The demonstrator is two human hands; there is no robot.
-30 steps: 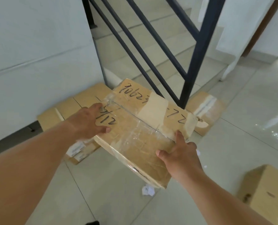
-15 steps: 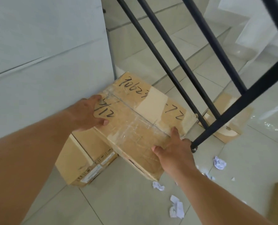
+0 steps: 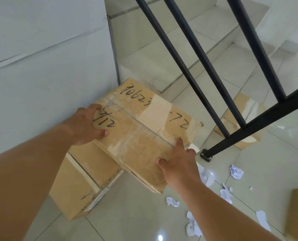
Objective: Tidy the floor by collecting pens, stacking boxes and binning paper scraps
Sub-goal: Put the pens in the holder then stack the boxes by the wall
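Fingers (image 3: 179, 143) of left hand (image 3: 85, 126) and right hand (image 3: 178, 165) are curled round taped box (image 3: 144, 126), best lowered squarely onto lower box (image 3: 85, 181).

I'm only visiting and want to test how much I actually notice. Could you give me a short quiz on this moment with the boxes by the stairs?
1. True or false: the left hand and the right hand both grip the taped box with handwriting on top.
2. What sits partly beneath the taped box? A) another cardboard box B) a bin C) a chair
3. Fill in: the crumpled paper scraps lie on the ____.

Key: 1 true; 2 A; 3 floor.
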